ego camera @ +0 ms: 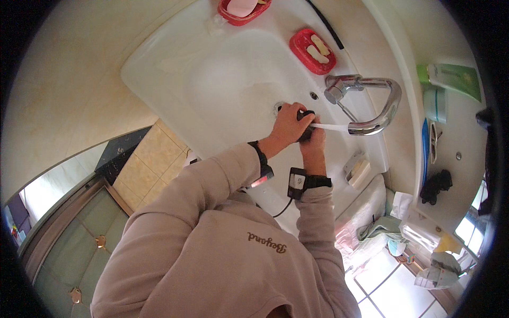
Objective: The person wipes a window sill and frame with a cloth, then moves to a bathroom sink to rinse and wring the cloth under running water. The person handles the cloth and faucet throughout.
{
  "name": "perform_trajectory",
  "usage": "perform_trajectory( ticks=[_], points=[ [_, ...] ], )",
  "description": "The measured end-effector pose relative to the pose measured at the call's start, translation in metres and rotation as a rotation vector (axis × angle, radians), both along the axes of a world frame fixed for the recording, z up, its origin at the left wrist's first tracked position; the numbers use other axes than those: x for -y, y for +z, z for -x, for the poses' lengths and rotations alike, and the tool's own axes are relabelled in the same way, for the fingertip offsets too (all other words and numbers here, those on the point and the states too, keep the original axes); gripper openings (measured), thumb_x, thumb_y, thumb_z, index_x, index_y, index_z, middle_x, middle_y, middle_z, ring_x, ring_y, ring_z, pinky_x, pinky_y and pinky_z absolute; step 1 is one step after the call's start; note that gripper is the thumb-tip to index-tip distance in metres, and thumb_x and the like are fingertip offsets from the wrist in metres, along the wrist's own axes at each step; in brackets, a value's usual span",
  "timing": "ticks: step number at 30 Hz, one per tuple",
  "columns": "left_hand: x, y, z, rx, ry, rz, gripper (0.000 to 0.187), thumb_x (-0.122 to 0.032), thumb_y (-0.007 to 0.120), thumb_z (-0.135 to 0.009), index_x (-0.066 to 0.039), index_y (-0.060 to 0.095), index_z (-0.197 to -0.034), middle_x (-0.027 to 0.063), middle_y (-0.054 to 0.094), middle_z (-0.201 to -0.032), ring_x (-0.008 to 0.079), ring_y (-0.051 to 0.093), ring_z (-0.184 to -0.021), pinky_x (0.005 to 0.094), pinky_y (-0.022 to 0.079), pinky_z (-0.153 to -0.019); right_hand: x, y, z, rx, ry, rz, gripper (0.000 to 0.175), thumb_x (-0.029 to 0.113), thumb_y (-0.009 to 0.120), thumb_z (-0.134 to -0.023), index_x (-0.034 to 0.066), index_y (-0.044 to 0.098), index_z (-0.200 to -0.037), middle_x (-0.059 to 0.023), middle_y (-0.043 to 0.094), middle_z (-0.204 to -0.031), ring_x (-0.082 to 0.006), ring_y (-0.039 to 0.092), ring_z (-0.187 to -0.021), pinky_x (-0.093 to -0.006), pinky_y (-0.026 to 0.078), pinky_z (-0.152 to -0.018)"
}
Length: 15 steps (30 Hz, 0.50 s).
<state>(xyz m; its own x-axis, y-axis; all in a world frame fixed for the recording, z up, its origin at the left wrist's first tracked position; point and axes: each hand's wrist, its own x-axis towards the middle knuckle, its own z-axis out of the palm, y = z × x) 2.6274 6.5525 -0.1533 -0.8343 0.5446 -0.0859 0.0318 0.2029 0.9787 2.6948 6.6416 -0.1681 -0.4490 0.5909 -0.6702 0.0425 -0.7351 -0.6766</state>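
Observation:
Both my hands are over a white ceramic washbasin (222, 87). My left hand (287, 124) grips a small black object (305, 134) from above and the left. Close beside it, my right hand (317, 139) holds the same object from the right and below. Fingers cover much of it, so I cannot tell exactly what it is. A stream of water (333, 127) runs from the chrome faucet (381, 121) onto the object and my fingers. The drain (279, 106) is partly hidden behind my left hand.
A red soap dish (296, 49) with two soap pieces sits near the faucet base; another red dish (234, 19) holds pink soap. A pale bar (360, 173) rests in a holder at the right rim. On the side shelf lie a green tube (455, 80) and a black cloth-like item (436, 187).

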Motion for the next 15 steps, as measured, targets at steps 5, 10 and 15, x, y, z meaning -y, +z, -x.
perform_trajectory(
  ticks=[5, 10, 15],
  points=[
    [-0.014, -0.009, -0.004, 0.074, -0.106, -0.027, 0.047, -0.035, 0.049, -0.09, -0.002, 0.049, -0.123, 0.0213, 0.053, -0.117, 0.0343, 0.051, -0.104, 0.0367, 0.038, -0.094, 0.028, 0.024, -0.004, -0.1, 0.165, -0.068, 0.042, 0.043, 0.04, -0.095, 0.0095, 0.05, -0.118, -0.0051, 0.055, -0.117, -0.0199, 0.052, -0.108, -0.037, 0.043, -0.092],
    [-0.016, -0.017, 0.008, 0.375, -0.125, -0.183, 0.048, -0.037, 0.043, -0.093, 0.0, 0.049, -0.123, 0.0207, 0.056, -0.116, 0.0271, 0.054, -0.108, 0.0349, 0.04, -0.093, 0.055, 0.041, 0.001, 0.037, 0.147, -0.269, 0.04, 0.036, 0.043, -0.095, 0.0087, 0.045, -0.124, -0.0065, 0.054, -0.117, -0.0192, 0.051, -0.11, -0.0328, 0.044, -0.089],
    [-0.007, 0.0, -0.005, 0.191, -0.131, -0.149, 0.04, -0.03, 0.041, -0.093, 0.0, 0.055, -0.115, 0.0205, 0.061, -0.107, 0.0309, 0.058, -0.1, 0.0362, 0.044, -0.088, 0.031, 0.014, 0.0, 0.073, 0.122, -0.261, 0.035, 0.033, 0.046, -0.095, 0.0063, 0.046, -0.117, -0.0072, 0.056, -0.104, -0.0191, 0.056, -0.094, -0.0327, 0.047, -0.077]
  ],
)
